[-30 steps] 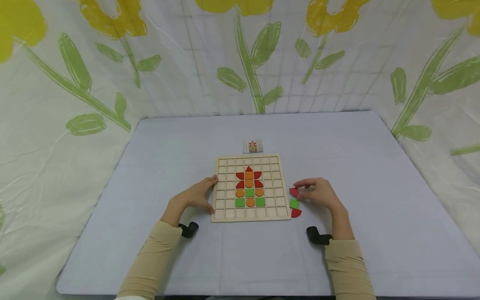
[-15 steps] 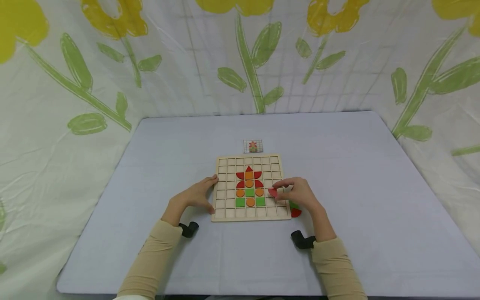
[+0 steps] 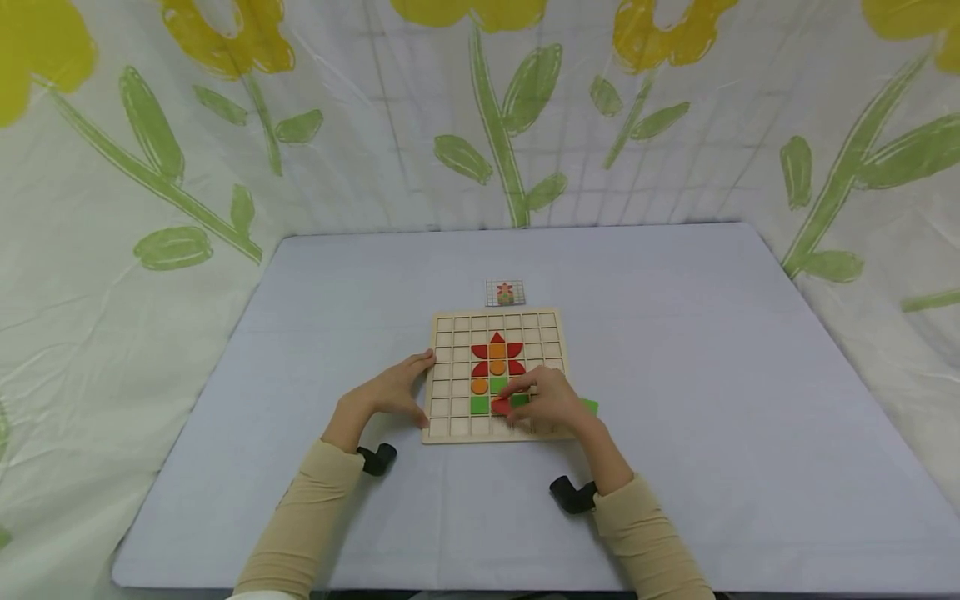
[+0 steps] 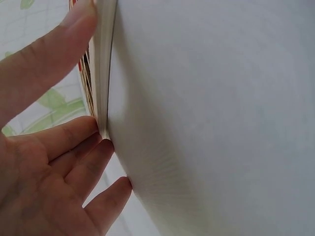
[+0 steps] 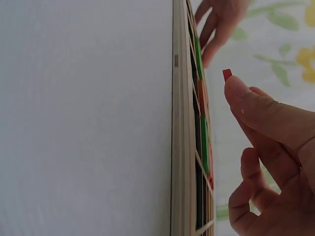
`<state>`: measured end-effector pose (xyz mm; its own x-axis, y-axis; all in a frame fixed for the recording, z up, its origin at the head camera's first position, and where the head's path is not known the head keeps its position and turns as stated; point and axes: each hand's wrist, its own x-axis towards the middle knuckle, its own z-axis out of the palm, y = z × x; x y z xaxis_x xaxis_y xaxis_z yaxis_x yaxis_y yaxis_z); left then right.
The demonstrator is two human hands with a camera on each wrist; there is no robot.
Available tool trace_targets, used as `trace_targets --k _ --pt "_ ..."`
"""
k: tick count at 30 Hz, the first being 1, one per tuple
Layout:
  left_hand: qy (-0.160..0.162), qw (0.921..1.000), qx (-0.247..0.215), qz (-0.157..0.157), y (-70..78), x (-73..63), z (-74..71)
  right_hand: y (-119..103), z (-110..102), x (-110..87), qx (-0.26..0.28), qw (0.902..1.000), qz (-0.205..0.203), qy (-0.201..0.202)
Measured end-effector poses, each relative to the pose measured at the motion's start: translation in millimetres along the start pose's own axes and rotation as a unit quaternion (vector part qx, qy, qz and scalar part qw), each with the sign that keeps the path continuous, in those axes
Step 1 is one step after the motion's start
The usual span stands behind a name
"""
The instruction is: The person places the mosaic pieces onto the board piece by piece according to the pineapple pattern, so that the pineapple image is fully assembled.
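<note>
A wooden grid board [image 3: 444, 333] lies on the table, with red, orange and green pieces set in its middle columns. At its left edge, my left hand [image 3: 390, 390] rests its spread thumb and fingertips against the frame; the left wrist view shows the thumb [image 4: 78, 29] on the board's side. Over the lower middle squares, my right hand [image 3: 551, 398] pinches a red quarter-circle piece [image 3: 500, 407] between thumb and fingers. In the right wrist view only a corner of that piece [image 5: 227, 73] sticks out past the thumb, above the board's surface. Some placed pieces are hidden under this hand.
A small pattern card [image 3: 506, 292] lies just beyond the board's far edge. Beside the board's right edge, a green square [image 3: 590, 406] shows partly past my right hand. A flowered curtain [image 3: 360, 167] hangs behind the table [image 3: 750, 375].
My right hand has carried the red quarter-circle from beside the board's right edge leftward to over its lower middle. My left hand has stayed at the left edge.
</note>
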<state>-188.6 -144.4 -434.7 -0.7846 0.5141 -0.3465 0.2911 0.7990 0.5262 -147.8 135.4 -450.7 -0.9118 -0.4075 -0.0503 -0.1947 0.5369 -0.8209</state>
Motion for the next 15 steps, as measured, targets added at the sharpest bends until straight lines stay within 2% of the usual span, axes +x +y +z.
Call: trace_targets --k 6,15 --pt "0.001 1.0000 0.004 0.005 -0.8 -0.4 -0.3 -12.0 16.5 3.1 0.002 0.9997 0.005 -0.023" --pt "0.004 1.0000 0.000 0.008 0.1 -1.6 -0.8 -19.0 27.2 6.7 -0.003 0.9980 -0.022 -0.059"
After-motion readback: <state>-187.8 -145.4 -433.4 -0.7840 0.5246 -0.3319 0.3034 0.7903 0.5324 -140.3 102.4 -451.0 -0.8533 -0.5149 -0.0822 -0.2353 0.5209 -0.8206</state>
